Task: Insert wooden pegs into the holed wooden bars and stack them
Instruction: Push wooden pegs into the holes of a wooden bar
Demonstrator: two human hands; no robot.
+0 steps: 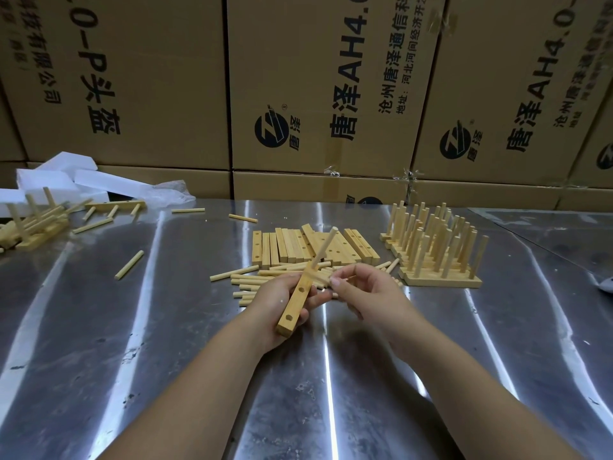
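Observation:
My left hand (282, 303) grips a holed wooden bar (296, 302) held slantwise above the table, with one peg (323, 249) standing up from its far hole and two near holes open. My right hand (368, 293) pinches a loose peg (345, 279) just right of the bar. Loose pegs (252, 280) lie in a heap beneath the hands. Behind them sits a row of unfilled holed bars (311, 249). Finished bars with upright pegs (438, 250) stand stacked at the right.
The steel table (166, 327) carries stray pegs (129, 264) at the left. More pegged bars (36, 224) and white foam blocks (59, 180) lie at the far left. Cardboard boxes (315, 94) wall off the back edge.

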